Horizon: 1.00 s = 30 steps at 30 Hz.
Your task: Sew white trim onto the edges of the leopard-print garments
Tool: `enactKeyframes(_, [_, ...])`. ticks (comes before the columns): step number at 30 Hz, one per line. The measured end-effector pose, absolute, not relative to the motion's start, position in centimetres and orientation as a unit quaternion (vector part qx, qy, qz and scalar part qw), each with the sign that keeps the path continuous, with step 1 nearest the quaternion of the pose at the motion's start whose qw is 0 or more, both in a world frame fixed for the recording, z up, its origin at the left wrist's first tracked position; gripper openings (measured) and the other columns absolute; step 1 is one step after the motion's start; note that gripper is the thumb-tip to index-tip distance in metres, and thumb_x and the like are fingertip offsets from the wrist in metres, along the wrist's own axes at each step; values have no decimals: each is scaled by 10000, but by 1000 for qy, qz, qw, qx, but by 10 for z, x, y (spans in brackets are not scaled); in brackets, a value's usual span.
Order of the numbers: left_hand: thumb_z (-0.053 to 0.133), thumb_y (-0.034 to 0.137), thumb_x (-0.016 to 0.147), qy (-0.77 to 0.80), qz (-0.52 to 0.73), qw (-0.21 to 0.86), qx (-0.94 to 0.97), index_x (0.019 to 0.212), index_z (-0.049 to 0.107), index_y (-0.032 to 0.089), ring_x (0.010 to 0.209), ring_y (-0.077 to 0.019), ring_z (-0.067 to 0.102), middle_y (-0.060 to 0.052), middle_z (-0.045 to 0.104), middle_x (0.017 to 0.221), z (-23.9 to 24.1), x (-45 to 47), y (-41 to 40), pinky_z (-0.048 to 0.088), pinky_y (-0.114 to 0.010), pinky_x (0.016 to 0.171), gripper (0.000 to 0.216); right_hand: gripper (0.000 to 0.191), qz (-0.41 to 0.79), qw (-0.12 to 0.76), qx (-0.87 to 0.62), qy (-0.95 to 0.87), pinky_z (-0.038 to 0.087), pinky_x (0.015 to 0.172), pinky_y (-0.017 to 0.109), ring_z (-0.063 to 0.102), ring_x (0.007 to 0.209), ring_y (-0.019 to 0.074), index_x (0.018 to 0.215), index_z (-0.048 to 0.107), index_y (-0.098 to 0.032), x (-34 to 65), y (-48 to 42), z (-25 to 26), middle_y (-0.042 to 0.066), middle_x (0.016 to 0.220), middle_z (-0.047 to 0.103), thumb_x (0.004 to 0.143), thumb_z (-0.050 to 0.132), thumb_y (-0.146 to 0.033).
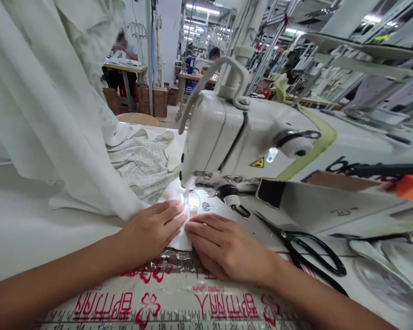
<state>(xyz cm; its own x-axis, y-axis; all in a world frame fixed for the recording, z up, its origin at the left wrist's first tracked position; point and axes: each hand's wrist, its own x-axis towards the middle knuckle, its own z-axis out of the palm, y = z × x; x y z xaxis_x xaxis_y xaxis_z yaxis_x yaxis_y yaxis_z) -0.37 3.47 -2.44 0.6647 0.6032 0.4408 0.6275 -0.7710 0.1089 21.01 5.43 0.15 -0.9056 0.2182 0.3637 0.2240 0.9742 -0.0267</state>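
A white fabric piece lies under the lit needle area of a white sewing machine. My left hand rests on its left part, fingers stretched out and lying flat near the presser foot. From the right, my right hand has its fingers pressed together at the fabric's edge, just in front of the needle plate; its thumb is mostly hidden. Pale patterned fabric lies bunched behind my left hand. A large white cloth hangs down at the left and reaches the table beside that hand.
Black-handled scissors lie right of the machine's needle, close to my right forearm. A printed ruler strip runs along the front edge. Beyond stand other work tables, cardboard boxes and people.
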Motion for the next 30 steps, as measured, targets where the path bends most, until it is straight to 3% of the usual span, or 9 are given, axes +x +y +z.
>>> enactKeyframes(8, [375, 210, 960, -336, -234, 32, -912, 1139, 545, 91, 1101, -234, 512, -131, 568, 1120, -26, -12, 55, 508, -384, 907, 275, 241, -20, 169, -128, -977, 511, 889, 369, 563, 1034, 219, 1037, 602, -85, 207, 68, 0, 117, 1058, 647, 841, 467, -120])
enactKeyframes(13, [403, 91, 927, -227, -269, 111, -929, 1064, 577, 19, 1179, -282, 465, -170, 599, 1086, -24, -12, 44, 446, -436, 998, 233, 216, -44, 163, -165, -972, 520, 805, 359, 542, 1015, 228, 1014, 614, -88, 209, 64, -4, 120, 1036, 645, 876, 459, -144])
enactKeyframes(17, [361, 55, 926, -228, -251, 128, -932, 1063, 570, 7, 1041, -251, 549, -162, 622, 996, -23, -9, 31, 521, -401, 894, 255, 208, -65, 169, -180, -967, 509, 782, 356, 536, 963, 221, 1000, 623, -78, 211, 61, -7, 117, 1049, 638, 881, 468, -150])
enactKeyframes(24, [383, 67, 922, -278, -231, 67, -930, 1202, 501, 5, 1147, -261, 470, -182, 556, 1152, -30, -10, 32, 477, -413, 970, 310, 257, -55, 168, -177, -968, 498, 786, 351, 530, 964, 215, 1074, 599, -66, 210, 62, -4, 112, 1067, 644, 880, 444, -131])
enactKeyframes(30, [341, 59, 919, -265, -232, 57, -934, 1199, 510, 15, 1204, -262, 430, -181, 543, 1188, -31, -10, 34, 450, -413, 1005, 330, 278, -42, 153, -188, -969, 491, 813, 358, 533, 982, 220, 1105, 584, -75, 211, 62, -1, 111, 1110, 633, 880, 437, -148])
